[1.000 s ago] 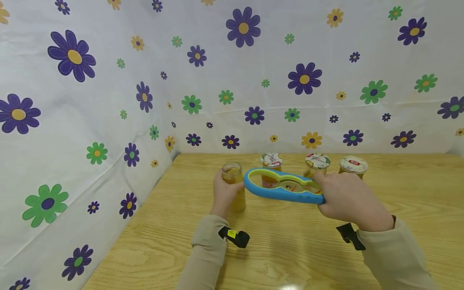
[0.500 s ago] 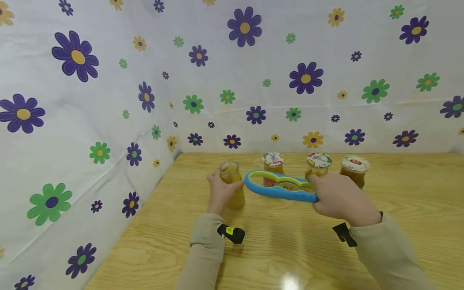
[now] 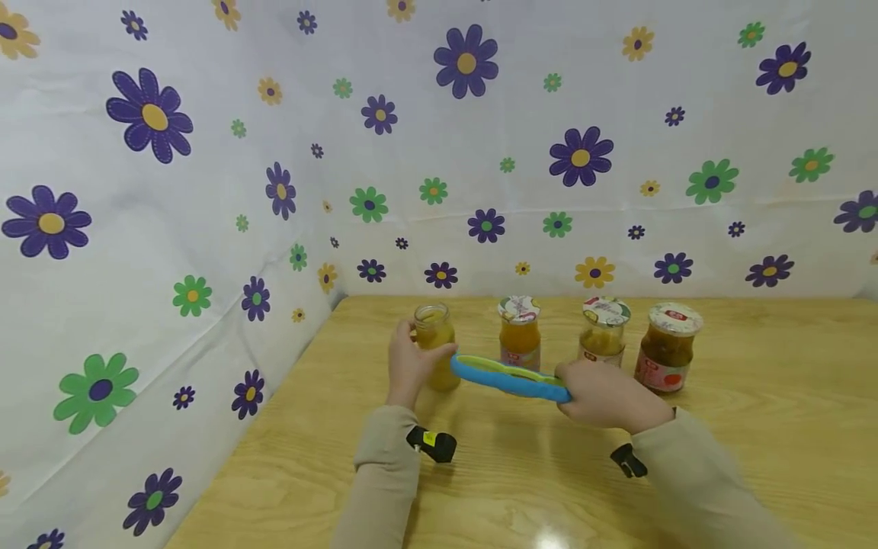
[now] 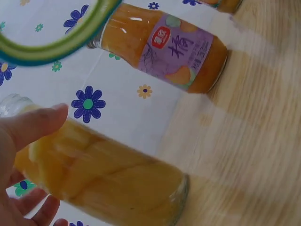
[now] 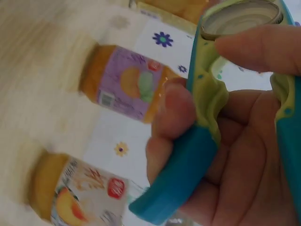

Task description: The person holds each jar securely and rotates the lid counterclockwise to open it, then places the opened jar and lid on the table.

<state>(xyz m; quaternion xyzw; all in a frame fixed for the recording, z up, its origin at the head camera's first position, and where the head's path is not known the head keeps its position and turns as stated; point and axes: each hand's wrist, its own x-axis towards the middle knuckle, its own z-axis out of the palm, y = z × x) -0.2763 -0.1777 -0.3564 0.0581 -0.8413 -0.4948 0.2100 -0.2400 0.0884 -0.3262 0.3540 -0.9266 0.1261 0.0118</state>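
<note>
- Four glass jars are standing in a row along the far edge of the wooden table point(image 3: 754, 396): an open jar of yellow fruit point(image 3: 435, 345) with no lid at the left end, then a purple-label jar point(image 3: 519, 334), a peach-label jar point(image 3: 602, 333) and a red-label jar point(image 3: 667, 348), each wearing a printed lid.
- The left wrist view is showing the purple label with a red badge and large dark characters, too slanted to read; the right wrist view is showing a red round badge and peach art on the next jar, the writing blurred.
- The left hand point(image 3: 410, 364) is wrapping around the open jar from its nine o'clock side, thumb lying across the glass and fingers curling behind it, the sleeve running back toward six o'clock.
- The right hand point(image 3: 604, 395) is gripping the handle end of a blue and green jar opener point(image 3: 507, 376), fingers curling round the blue rim and thumb pressing on top.
- The opener is lying nearly flat, running from the right hand toward nine o'clock, its far loop just beside the open jar's three o'clock side, at about mid-height.
- A round metal lid point(image 5: 241, 18) is sitting caught in the opener's loop, near the thumb in the right wrist view.
- Both hands are well apart, joined only by opener and jar.
</note>
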